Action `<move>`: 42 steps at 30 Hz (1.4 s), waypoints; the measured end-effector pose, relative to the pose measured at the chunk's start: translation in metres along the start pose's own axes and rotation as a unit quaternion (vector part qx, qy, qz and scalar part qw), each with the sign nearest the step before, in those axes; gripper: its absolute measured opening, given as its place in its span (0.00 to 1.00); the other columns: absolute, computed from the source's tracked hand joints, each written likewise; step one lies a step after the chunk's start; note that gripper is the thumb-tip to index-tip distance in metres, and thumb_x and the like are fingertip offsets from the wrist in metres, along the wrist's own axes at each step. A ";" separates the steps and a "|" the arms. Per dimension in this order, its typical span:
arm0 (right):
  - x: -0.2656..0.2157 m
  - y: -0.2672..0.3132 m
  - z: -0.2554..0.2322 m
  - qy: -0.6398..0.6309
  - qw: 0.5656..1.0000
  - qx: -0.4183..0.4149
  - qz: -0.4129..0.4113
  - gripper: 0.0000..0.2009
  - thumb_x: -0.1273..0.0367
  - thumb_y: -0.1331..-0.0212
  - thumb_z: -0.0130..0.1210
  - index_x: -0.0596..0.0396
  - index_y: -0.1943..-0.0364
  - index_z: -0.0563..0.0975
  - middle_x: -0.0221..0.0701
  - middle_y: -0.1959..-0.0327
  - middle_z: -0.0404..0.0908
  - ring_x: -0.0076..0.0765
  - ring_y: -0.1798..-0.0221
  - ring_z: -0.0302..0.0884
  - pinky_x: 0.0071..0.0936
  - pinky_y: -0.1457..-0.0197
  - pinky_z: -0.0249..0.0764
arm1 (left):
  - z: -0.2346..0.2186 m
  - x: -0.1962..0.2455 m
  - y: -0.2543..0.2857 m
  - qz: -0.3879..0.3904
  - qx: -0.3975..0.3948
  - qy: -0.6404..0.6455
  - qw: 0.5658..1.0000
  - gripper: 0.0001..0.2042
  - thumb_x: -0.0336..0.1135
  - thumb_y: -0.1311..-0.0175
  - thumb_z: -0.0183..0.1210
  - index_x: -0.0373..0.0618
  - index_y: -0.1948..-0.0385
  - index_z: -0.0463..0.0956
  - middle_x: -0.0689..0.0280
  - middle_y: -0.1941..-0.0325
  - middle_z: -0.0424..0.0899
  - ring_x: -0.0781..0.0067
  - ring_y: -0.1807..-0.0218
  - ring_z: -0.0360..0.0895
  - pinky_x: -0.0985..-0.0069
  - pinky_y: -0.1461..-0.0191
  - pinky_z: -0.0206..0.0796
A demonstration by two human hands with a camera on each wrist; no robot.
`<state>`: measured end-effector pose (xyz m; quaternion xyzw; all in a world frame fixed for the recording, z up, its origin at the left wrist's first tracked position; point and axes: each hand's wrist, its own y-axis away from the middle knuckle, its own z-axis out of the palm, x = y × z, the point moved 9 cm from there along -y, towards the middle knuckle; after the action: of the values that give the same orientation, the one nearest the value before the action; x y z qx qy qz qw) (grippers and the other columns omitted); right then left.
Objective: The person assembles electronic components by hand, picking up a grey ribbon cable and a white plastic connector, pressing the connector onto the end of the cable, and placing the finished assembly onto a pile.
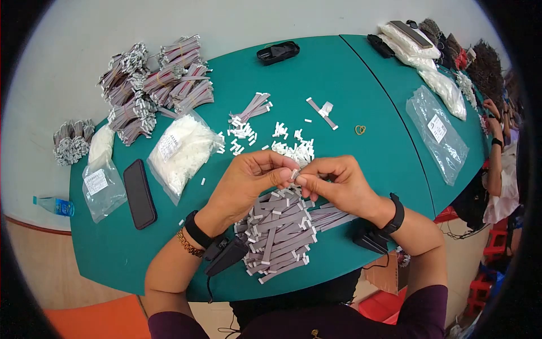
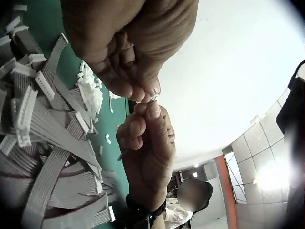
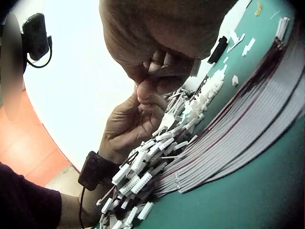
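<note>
Both hands meet above the green table. The left hand [image 1: 248,183] pinches a small white connector [image 1: 294,174] between thumb and index finger. Opposite it, the right hand [image 1: 341,183] pinches at the same spot, its fingertips against the connector. In the right wrist view a grey ribbon cable [image 3: 174,71] runs through the right hand's curled fingers, a white connector at its outer end. Below the hands lies a heap of grey ribbon cables [image 1: 276,237] with white connectors. Loose white connectors [image 1: 299,151] are piled just beyond the fingertips.
Bundled cables [image 1: 132,85], a bag of white pieces [image 1: 178,147] and a phone [image 1: 140,194] are at the left. A black case [image 1: 278,52] sits at the back, rubber bands [image 1: 360,130] right of centre, plastic bags [image 1: 437,133] at the right. Other people are at the far right.
</note>
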<state>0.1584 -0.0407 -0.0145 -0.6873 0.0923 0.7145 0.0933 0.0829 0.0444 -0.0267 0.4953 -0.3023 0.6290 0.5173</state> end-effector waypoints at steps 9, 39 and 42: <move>0.002 0.000 0.000 -0.010 1.000 0.003 -0.005 0.07 0.72 0.40 0.53 0.61 0.69 0.79 0.26 0.79 0.76 0.15 0.78 0.69 0.14 0.76 0.66 | 0.000 -0.003 0.000 -0.012 -0.007 0.015 1.000 0.09 0.29 0.41 0.58 0.36 0.62 0.76 0.66 0.67 0.79 0.81 0.66 0.72 0.83 0.60 0.65; 0.006 0.000 0.001 -0.036 0.999 0.000 0.024 0.07 0.71 0.40 0.53 0.60 0.71 0.79 0.26 0.79 0.77 0.14 0.78 0.70 0.13 0.76 0.65 | 0.002 -0.007 0.000 -0.021 -0.024 0.047 0.998 0.08 0.28 0.41 0.58 0.37 0.61 0.76 0.66 0.66 0.79 0.81 0.65 0.73 0.84 0.59 0.65; 0.005 0.000 0.001 -0.026 0.999 -0.009 0.031 0.07 0.71 0.41 0.54 0.60 0.71 0.79 0.26 0.79 0.77 0.14 0.78 0.70 0.14 0.76 0.66 | 0.001 -0.007 0.000 -0.020 -0.023 0.037 0.999 0.08 0.28 0.41 0.58 0.37 0.61 0.76 0.66 0.66 0.79 0.81 0.65 0.73 0.84 0.59 0.66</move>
<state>0.1568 -0.0402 -0.0198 -0.6657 0.1049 0.7357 0.0673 0.0828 0.0407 -0.0327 0.4655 -0.2871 0.6295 0.5519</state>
